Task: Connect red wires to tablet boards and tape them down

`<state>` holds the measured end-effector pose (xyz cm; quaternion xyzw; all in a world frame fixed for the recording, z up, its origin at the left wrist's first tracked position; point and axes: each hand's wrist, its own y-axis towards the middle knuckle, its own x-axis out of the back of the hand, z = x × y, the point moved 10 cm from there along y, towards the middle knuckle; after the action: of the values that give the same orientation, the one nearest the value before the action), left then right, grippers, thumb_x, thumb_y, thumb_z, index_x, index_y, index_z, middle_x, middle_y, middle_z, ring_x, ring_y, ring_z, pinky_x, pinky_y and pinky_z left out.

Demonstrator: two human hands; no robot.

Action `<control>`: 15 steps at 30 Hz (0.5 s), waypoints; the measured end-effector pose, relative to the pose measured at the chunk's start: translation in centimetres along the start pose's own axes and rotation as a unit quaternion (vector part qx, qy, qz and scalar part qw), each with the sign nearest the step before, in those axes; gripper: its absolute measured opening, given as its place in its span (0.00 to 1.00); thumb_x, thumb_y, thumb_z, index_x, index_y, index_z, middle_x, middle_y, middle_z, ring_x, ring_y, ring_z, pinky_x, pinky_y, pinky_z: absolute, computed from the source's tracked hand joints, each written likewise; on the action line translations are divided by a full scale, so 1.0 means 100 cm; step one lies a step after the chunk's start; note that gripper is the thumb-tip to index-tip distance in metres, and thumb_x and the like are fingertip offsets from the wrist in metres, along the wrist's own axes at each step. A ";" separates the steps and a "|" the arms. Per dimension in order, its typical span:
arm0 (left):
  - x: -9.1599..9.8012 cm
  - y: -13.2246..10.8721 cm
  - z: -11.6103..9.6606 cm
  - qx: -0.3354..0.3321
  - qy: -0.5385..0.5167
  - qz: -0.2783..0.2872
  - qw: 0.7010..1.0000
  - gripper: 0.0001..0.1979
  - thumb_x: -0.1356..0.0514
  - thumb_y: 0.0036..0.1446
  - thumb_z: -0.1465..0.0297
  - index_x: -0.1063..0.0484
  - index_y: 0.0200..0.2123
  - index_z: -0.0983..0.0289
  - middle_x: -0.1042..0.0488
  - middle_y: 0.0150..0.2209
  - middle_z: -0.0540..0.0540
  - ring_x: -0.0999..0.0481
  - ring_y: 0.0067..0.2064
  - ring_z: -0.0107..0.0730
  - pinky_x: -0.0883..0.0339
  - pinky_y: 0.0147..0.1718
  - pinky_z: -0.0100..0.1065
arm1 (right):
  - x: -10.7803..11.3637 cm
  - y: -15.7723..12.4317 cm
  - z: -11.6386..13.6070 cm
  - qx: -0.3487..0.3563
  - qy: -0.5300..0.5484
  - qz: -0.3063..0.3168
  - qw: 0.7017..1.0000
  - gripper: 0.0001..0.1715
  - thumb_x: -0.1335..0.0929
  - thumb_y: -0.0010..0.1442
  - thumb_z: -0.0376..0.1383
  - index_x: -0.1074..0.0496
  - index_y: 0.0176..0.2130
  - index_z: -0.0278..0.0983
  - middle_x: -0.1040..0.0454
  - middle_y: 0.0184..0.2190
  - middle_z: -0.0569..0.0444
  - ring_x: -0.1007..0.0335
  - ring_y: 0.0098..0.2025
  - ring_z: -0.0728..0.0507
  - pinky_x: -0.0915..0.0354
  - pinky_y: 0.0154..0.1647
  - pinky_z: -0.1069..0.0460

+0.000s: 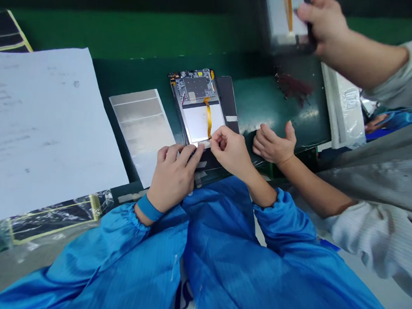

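A green tabletop (255, 99) is being occupied near its front edge by an opened tablet-like device (216, 111), by which a black panel (226, 90) is being partly hidden. A circuit board (197, 88) and an amber ribbon cable (209, 119) are being left exposed. The left hand (175, 169) is being rested at the device's lower edge, its grip unclenched, fingertips down. The right hand (235, 153) is being held at the lower right corner, thumb and forefinger pinched near the cable's foot; whether anything is being grasped cannot be told.

The cable is being judged the weakest point: creasing or tearing could be caused by a sideways tug. Shifting of the device could be caused by uneven fingertip pressure. A knock is also being risked, as a co-worker's hand (275, 143) is being held just beside the right hand. Impact damage could follow if the second device (278, 17), being held above the tabletop by the co-worker's other hand (326, 26), were dropped.
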<state>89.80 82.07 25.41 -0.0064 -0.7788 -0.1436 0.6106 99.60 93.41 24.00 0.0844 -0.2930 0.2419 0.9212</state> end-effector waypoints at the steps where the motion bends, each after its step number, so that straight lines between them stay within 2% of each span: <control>1: 0.000 0.000 0.000 0.001 0.000 0.001 1.000 0.30 0.45 0.63 0.75 0.33 0.68 0.69 0.24 0.58 0.66 0.32 0.55 0.56 0.39 0.51 0.53 | 0.000 0.000 0.000 0.002 -0.002 0.001 1.000 0.04 0.33 0.59 0.33 0.35 0.32 0.40 0.30 0.25 0.61 0.39 0.25 0.52 0.43 0.31 0.54; 7: -0.005 0.001 0.003 0.009 -0.013 0.012 1.000 0.31 0.45 0.63 0.75 0.34 0.69 0.67 0.25 0.59 0.66 0.32 0.58 0.57 0.40 0.52 0.54 | -0.001 0.002 0.001 -0.004 -0.017 0.007 1.000 0.04 0.34 0.58 0.33 0.35 0.32 0.40 0.29 0.25 0.61 0.39 0.25 0.51 0.43 0.31 0.53; 15: -0.003 0.003 -0.001 -0.010 0.011 -0.001 1.000 0.28 0.45 0.64 0.75 0.32 0.67 0.73 0.25 0.57 0.68 0.33 0.56 0.58 0.39 0.52 0.54 | 0.000 0.002 0.003 -0.009 -0.024 0.006 1.000 0.05 0.34 0.58 0.32 0.36 0.31 0.40 0.30 0.26 0.60 0.39 0.26 0.51 0.43 0.31 0.53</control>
<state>90.02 82.38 25.16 -0.0107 -0.7706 -0.1521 0.6188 99.31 93.45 24.26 0.0806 -0.3176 0.2424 0.9132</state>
